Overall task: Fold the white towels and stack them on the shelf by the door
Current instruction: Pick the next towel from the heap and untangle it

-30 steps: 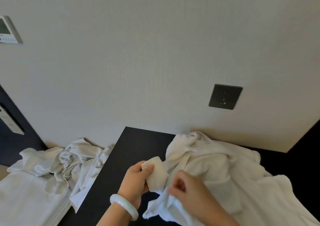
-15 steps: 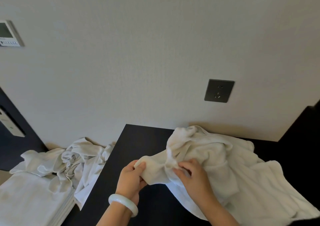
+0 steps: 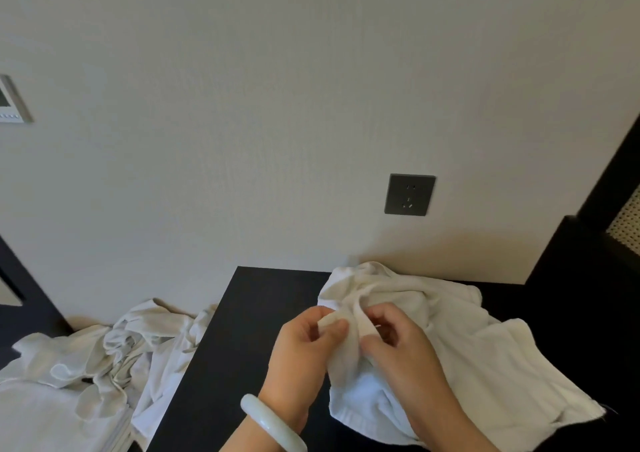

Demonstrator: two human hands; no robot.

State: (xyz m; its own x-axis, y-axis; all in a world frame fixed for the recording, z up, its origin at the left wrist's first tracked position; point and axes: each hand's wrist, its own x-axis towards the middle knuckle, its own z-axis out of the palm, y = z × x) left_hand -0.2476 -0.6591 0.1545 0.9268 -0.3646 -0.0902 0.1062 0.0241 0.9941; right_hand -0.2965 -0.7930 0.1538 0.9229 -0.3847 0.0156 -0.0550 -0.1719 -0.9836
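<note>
Whereas a second ago the left hand (image 3: pixel 304 351) held a loose corner up clear of the heap, both hands now sit close together against the front of the crumpled white towel (image 3: pixel 467 354). The towel lies bunched on the dark table (image 3: pixel 242 340) below the wall socket (image 3: pixel 409 195). The left grip pinches a small roll of the towel's edge between thumb and forefinger. The right hand (image 3: pixel 408 361) curls its fingers into the cloth just beside it, its grip pinching a fold. This looks like working along the hem to find a second corner, and no fold has been made yet. A tangle of white linen (image 3: pixel 138 340) and a folded stack (image 3: pixel 41 417) lie to the left, off the table.
</note>
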